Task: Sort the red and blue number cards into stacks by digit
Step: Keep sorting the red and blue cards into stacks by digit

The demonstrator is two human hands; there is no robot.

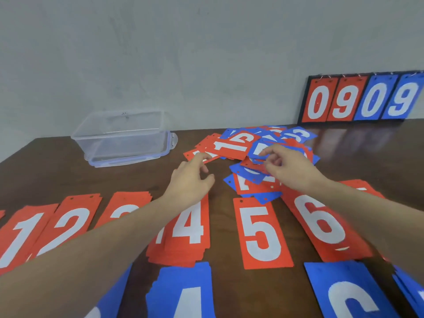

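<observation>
the mixed pile of cards [259, 154] lay at the far middle of the table [68, 175], beyond the near rows of red stacks [261, 232] and blue stacks [183, 292]. the right hand [289, 169] pinched a card in the pile. the left hand [191, 180] hovered just left of it, fingers loosely curled, holding nothing.

A single head-worn wide-angle view looks forward and down along both forearms onto the dark brown wooden table [68, 171], close above it. The left hand [190, 180] and right hand [289, 168] sit mid-frame; beyond them rises the pale grey wall [183, 53], edges curved by the lens.
</observation>
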